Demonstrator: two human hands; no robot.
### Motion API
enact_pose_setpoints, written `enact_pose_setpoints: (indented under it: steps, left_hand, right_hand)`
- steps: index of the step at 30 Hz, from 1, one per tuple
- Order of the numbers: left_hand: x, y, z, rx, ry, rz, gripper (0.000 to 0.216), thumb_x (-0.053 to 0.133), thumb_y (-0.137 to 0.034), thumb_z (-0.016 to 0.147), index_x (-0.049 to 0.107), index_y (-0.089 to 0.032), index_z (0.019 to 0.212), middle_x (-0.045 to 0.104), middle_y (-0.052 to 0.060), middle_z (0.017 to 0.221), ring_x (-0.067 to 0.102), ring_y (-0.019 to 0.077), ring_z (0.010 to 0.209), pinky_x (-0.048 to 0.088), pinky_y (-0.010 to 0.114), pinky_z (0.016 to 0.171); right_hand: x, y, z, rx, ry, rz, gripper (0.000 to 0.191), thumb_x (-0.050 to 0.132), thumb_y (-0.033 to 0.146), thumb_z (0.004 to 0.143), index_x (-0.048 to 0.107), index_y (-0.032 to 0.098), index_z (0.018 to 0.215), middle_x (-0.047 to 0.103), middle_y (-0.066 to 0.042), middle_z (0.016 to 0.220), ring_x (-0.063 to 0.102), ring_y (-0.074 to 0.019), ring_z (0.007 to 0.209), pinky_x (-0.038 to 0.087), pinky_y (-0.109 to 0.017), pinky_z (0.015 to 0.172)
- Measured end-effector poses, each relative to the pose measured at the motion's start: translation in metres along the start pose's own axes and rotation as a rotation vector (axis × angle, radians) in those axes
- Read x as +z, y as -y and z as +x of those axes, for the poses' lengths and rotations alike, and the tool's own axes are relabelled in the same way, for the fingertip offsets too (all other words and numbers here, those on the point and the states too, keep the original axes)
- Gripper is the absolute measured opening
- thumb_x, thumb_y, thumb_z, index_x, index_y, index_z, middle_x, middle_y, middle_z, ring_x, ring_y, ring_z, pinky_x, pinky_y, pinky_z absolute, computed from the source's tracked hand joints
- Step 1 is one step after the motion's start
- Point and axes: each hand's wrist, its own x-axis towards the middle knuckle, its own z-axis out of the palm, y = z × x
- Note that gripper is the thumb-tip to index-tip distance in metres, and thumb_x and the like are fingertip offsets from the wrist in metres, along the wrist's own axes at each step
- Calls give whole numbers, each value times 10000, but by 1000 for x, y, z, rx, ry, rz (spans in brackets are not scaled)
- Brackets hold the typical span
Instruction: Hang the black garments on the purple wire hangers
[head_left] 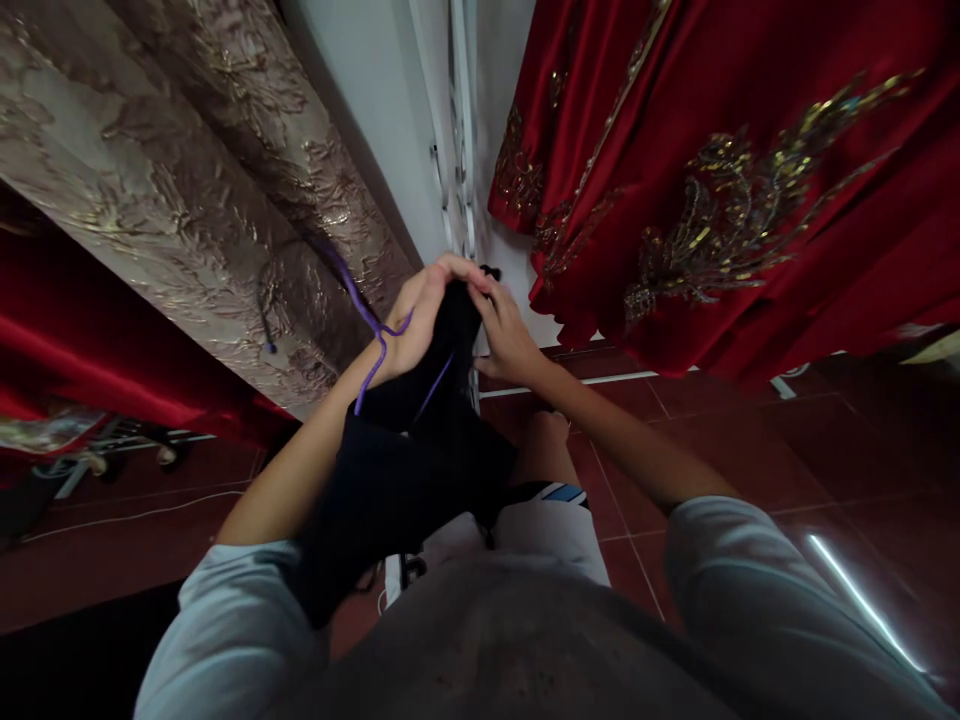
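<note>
A dark black cloth [427, 460] hangs in front of my body; its exact kind cannot be made out. My left hand [421, 315] is closed on its upper edge, the fingers bent over the top. Across from it, my right hand [508, 335] pinches the same cloth near its top, with the fingertips of both hands almost meeting. A purple cord [349, 283] runs from the upper left past my left wrist, and a strand of it dangles over the cloth. Part of the cloth is hidden behind my hands and left forearm.
A shiny beige textured curtain [225, 200] hangs at left, with red fabric [135, 340] beside it. Red cloth with gold sequin decoration [720, 200] hangs at right. White metal rails [459, 130] stand upright between them. Below is a red tiled floor [720, 450].
</note>
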Motion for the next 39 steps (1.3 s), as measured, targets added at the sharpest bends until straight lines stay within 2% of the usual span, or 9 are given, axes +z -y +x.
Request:
enact_pose_setpoints:
  steps: [3, 8, 12, 19, 23, 26, 28, 32, 39]
  left_hand:
    - [10, -18, 1, -38, 104, -50, 559, 214, -584, 1085, 629, -217, 1160, 657, 102, 1338, 575, 269, 1354, 411, 489, 1232]
    - [3, -16, -8, -76, 230, 18, 278, 408, -375, 1084, 580, -228, 1245, 594, 92, 1456, 519, 269, 1425, 376, 511, 1259]
    - [-16, 2, -17, -144, 335, 75, 488, 709, -275, 880, 546, -245, 1339, 647, 94, 1349, 634, 260, 1257, 538, 447, 1089]
    - [-23, 24, -20, -127, 168, 215, 251, 648, -350, 940, 685, -191, 1131, 749, 54, 940, 708, 162, 804, 577, 282, 752]
    - [-21, 33, -7, -25, 71, 447, 263, 597, -442, 984, 730, -216, 975, 732, 16, 811, 661, 137, 682, 558, 285, 717]
    - [-30, 39, 2, -98, -65, 368, 325, 554, -485, 1012, 710, -207, 947, 655, -4, 647, 621, 128, 578, 560, 286, 667]
    - [-37, 41, 5, -180, 48, 185, 309, 678, -506, 936, 708, -198, 925, 663, 5, 655, 631, 129, 577, 569, 285, 637]
    - [-44, 38, 3, -296, 474, -111, 358, 864, -411, 760, 734, -218, 1032, 774, 92, 1011, 750, 198, 862, 629, 336, 747]
    - [-39, 27, 3, -298, 668, -170, 356, 759, -332, 838, 711, -271, 1185, 766, 103, 1098, 761, 232, 974, 628, 343, 761]
  right_hand:
    - [10, 2, 4, 26, -162, -65, 969, 730, 403, 782, 252, 299, 1618, 332, -152, 1606, 175, -435, 1583, 135, -724, 1271]
    - [-3, -8, 5, 3, -138, -35, 878, 714, 378, 759, 345, 313, 1553, 463, -154, 1470, 397, -444, 1437, 337, -700, 1166]
    - [-25, -12, -5, -48, -99, -50, 750, 686, 329, 767, 442, 308, 1476, 577, -119, 1302, 544, -379, 1234, 439, -598, 1053]
    - [-38, -2, -20, -33, -79, -108, 661, 664, 346, 757, 512, 241, 1391, 589, -128, 1178, 558, -349, 1084, 455, -519, 946]
    - [-34, 3, -26, -32, -21, -113, 696, 664, 301, 733, 509, 245, 1408, 572, -128, 1187, 547, -344, 1069, 444, -495, 929]
    - [-34, 1, -33, -62, -16, -112, 704, 663, 267, 692, 520, 233, 1381, 578, -125, 1153, 550, -339, 1029, 446, -482, 897]
    - [-34, -1, -37, -88, -26, -121, 675, 661, 265, 695, 534, 231, 1357, 583, -121, 1130, 553, -332, 1006, 447, -473, 878]
    - [-35, 0, -39, -94, -34, -155, 645, 667, 280, 713, 548, 238, 1346, 587, -118, 1123, 551, -327, 994, 439, -468, 871]
    - [-38, 3, -37, -116, -40, -166, 585, 659, 345, 776, 563, 256, 1346, 585, -109, 1115, 546, -324, 985, 424, -468, 862]
